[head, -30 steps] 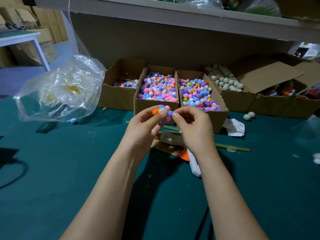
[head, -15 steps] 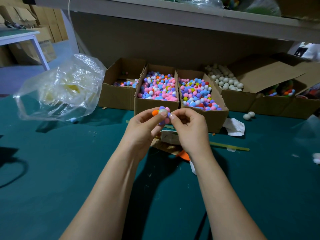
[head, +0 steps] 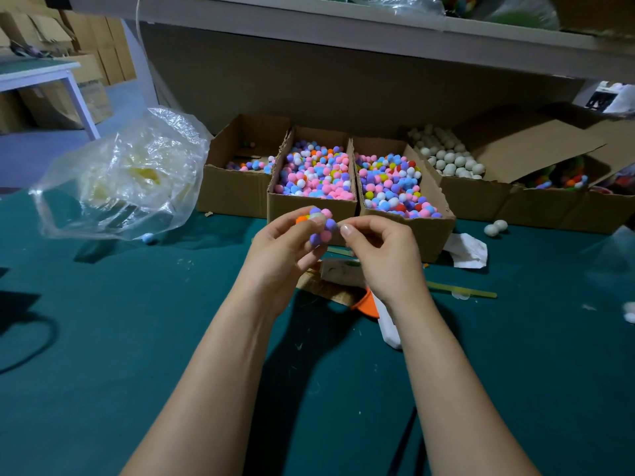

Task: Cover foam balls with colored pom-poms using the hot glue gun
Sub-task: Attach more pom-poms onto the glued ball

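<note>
Purple and pink pom-poms [head: 330, 226] cover part of your foam ball [head: 316, 217], gripped in your left hand [head: 278, 255]; bare patch at 12 o'clock. Right hand [head: 381, 255] sits at its 3 o'clock, fingertips pinched together, maybe on nothing.

The pom-pom ball [head: 321, 225] was partly hidden by fingers [head: 292, 229] of the left hand [head: 278, 259]; an orange-and-white object [head: 370, 304] was mostly hidden behind the right hand [head: 386, 259].

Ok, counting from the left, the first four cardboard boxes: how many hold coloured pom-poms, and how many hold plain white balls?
Boxes of coloured pom-poms: 3 (left, nearly empty; second; third)
Boxes of plain white balls: 1
Total: 4
</note>
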A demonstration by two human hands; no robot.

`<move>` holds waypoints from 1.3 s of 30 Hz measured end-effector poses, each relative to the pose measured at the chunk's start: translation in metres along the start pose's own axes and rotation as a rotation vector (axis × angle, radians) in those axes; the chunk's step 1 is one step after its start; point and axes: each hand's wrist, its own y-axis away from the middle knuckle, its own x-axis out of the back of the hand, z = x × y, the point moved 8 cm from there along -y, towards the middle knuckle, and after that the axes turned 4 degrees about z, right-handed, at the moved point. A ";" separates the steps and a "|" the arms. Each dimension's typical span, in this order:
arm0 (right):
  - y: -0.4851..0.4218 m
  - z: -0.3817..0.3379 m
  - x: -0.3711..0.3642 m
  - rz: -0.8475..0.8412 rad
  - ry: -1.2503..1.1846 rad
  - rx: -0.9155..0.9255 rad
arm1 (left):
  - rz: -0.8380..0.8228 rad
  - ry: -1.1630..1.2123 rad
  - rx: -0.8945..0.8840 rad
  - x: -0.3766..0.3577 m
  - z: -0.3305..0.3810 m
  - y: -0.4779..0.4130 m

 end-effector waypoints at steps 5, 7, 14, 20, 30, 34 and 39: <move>-0.009 -0.008 -0.008 0.064 0.023 0.012 | 0.281 0.258 -0.102 0.020 0.016 0.000; -0.018 -0.019 -0.022 0.033 0.090 0.060 | 0.332 0.265 -0.146 0.022 0.024 -0.002; -0.077 -0.043 -0.074 -0.062 0.295 0.064 | 0.389 0.216 -0.173 0.018 0.051 -0.024; -0.139 -0.028 -0.108 -0.126 0.443 -0.074 | 0.343 0.341 -0.240 0.009 0.090 -0.069; -0.259 0.015 -0.148 -0.173 0.527 -0.324 | 0.274 0.311 -0.113 -0.026 0.100 -0.182; -0.274 0.046 -0.158 -0.153 0.547 -0.441 | 0.336 0.232 -0.104 -0.027 0.092 -0.209; -0.283 0.076 -0.172 -0.239 0.689 -0.466 | 0.318 0.251 -0.125 -0.025 0.088 -0.221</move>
